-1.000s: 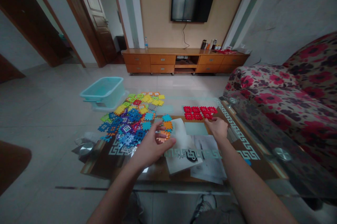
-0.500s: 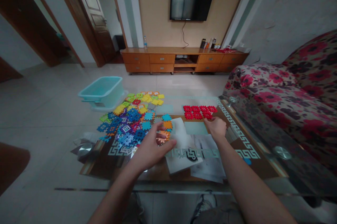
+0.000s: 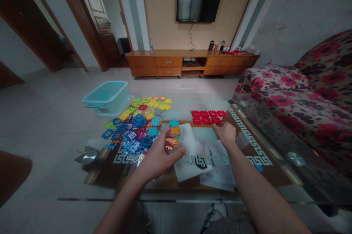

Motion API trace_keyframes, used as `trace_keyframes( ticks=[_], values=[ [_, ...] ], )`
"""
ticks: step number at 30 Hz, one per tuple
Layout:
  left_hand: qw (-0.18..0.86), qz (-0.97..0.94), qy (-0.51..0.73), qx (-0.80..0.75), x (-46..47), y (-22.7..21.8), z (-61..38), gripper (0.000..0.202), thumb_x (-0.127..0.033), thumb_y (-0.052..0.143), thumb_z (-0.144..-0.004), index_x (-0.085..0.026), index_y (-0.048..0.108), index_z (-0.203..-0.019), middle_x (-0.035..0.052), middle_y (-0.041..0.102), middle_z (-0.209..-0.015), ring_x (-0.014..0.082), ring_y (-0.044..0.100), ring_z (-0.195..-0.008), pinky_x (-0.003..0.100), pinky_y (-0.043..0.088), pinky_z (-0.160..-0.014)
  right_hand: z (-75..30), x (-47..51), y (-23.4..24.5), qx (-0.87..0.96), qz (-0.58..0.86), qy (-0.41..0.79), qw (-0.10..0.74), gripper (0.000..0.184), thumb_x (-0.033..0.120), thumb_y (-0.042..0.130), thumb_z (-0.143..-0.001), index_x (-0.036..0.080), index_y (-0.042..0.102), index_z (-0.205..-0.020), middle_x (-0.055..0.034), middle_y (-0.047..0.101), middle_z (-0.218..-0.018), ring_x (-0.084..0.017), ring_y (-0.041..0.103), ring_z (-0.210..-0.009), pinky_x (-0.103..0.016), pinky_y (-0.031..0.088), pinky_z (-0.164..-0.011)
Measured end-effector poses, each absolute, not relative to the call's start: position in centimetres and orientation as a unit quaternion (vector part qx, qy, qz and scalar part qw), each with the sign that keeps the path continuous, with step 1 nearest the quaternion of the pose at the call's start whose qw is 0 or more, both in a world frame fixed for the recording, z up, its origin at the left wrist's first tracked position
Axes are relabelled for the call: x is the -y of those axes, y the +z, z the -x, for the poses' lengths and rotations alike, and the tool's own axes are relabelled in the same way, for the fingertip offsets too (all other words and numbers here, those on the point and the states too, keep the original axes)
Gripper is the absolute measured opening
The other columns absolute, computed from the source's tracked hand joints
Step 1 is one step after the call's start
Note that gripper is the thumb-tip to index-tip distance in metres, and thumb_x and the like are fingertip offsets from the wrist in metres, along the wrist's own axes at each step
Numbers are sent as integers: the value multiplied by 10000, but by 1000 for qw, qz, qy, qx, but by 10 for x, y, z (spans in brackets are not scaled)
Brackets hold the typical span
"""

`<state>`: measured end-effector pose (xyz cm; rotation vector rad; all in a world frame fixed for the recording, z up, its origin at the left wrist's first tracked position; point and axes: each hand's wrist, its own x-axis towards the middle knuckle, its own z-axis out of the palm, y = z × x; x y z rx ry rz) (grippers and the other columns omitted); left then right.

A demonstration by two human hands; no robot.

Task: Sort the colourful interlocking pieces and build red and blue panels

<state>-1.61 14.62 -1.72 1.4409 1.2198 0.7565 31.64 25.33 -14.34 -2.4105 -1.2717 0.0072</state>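
On the glass-topped table, red interlocking plastic tiles (image 3: 205, 117) lie joined flat in two rows. My right hand (image 3: 227, 134) is at the near right edge of this red block. Its fingers are curled together, with the tips beside a tile of the near row; whatever they may hold is hidden. My left hand (image 3: 161, 155) hovers palm inward with thumb and fingers apart, holding nothing. It is beside a loose heap of coloured tiles (image 3: 140, 120). An orange tile (image 3: 175, 131) and a light-blue tile (image 3: 173, 122) lie just beyond its fingers.
A white box-like object (image 3: 189, 170) and papers (image 3: 217, 175) show between my arms, at or under the glass. A turquoise plastic tub (image 3: 107, 96) stands past the table's far left. A flowered sofa (image 3: 297, 106) is to the right, a low wooden cabinet (image 3: 167, 63) behind.
My left hand has shifted very slightly right. The right hand stays at the red block's edge, and the tiles look unchanged. The view has tilted a little.
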Motion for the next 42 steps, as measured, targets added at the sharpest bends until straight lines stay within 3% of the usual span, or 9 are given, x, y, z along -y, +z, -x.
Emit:
trace_keyframes(
  ticks=[27,42],
  values=[
    [483,-653,279,-512,-143,-23,21,856,-549,676,-795,-227,277,-1481,164,538,-1293,278,597,-1081,466,500,-959,-311,-251,-140,450,867,-8,213,466,467,642,-787,68,710,-1020,-211,706,-973,-315,676,-957,-365,497,-847],
    [467,-674,271,-504,-141,-20,20,902,-551,657,-805,-230,213,-1522,179,472,-1411,295,594,-1124,441,508,-938,-311,-250,-139,456,866,-8,206,469,476,636,-789,69,726,-1005,-217,721,-939,-326,688,-946,-365,506,-826]
  ],
)
